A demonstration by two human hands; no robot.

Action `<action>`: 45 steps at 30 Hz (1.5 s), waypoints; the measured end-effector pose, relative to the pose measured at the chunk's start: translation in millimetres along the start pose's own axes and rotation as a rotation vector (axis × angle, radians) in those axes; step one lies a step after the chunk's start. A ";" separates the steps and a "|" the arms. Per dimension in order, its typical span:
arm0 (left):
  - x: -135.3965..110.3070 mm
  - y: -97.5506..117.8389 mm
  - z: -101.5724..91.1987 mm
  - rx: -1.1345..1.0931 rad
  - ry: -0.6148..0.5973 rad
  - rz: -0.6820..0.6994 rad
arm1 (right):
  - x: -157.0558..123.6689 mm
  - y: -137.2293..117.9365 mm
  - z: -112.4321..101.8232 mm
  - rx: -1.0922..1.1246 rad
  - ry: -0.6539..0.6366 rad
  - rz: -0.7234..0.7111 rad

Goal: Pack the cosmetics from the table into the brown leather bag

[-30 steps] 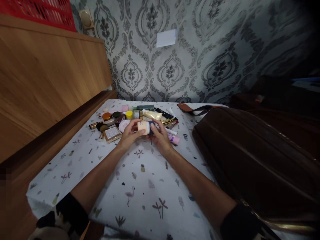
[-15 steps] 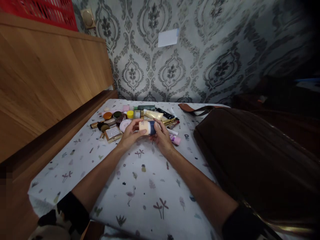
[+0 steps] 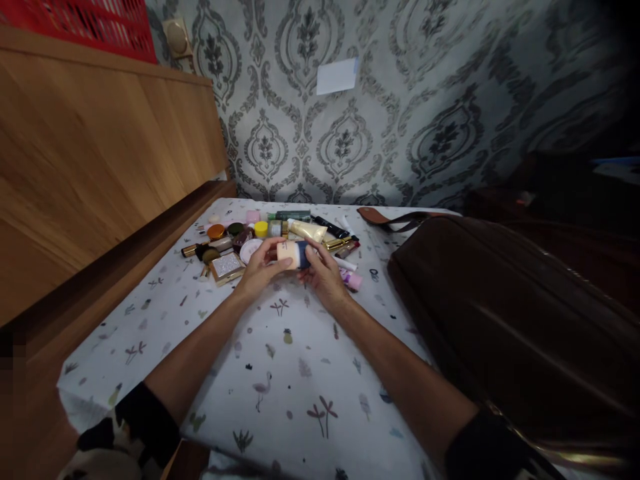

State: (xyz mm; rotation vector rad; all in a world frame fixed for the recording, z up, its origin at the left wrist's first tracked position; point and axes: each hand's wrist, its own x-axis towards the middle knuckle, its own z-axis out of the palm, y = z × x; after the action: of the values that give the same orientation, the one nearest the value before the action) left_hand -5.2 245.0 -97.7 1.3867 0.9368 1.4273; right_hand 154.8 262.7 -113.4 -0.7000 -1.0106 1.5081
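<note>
Between my two hands, above the cloth, lies a small cosmetic bottle [image 3: 288, 255] on its side, with a peach body and a dark blue cap. My left hand [image 3: 260, 268] is closed round the peach body. The fingers of my right hand [image 3: 324, 272] grip the blue cap. Close behind are a cream-coloured tube [image 3: 307, 231], a round pale case [image 3: 251, 251] partly hidden by my left hand, and a glittery compact [image 3: 227, 266]. A pink-capped tube [image 3: 351, 279] lies just right of my right hand.
Several more cosmetics, among them a yellow-lidded jar [image 3: 261, 229] and a green bottle [image 3: 293, 215], spread over the patterned cloth [image 3: 300, 387]. A large brown leather bag [image 3: 500, 313] stands on the right, its strap [image 3: 385, 217] on the cloth. A wooden cabinet [image 3: 110, 147] borders the left.
My right-hand fingers have shifted slightly on the blue cap. The bottle stays between both hands in nearly the same place.
</note>
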 end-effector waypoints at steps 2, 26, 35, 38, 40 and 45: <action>0.0 0.4 0.5 0.006 0.002 0.005 | 0.3 0.0 0.1 -0.004 -0.002 -0.008; 1.0 -2.7 -3.0 -0.004 0.009 -0.016 | -0.5 -4.9 -1.5 0.095 -0.090 0.085; 1.6 -2.7 -1.0 -0.023 0.028 -0.005 | 2.9 -0.5 -2.5 0.058 -0.051 0.070; 1.0 0.3 -0.5 0.038 0.019 -0.009 | 1.1 -2.3 -1.1 0.076 -0.061 0.048; 0.5 2.6 0.0 0.074 0.022 -0.015 | 0.0 -3.3 0.1 0.080 -0.073 0.031; 0.1 5.5 0.7 0.105 0.032 -0.018 | -0.2 -3.2 1.2 0.082 -0.071 0.022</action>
State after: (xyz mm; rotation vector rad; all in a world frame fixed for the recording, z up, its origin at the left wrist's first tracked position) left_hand -5.1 243.4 -92.5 1.4320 1.0559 1.4080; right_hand 155.3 262.2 -110.0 -0.6048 -0.9908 1.5943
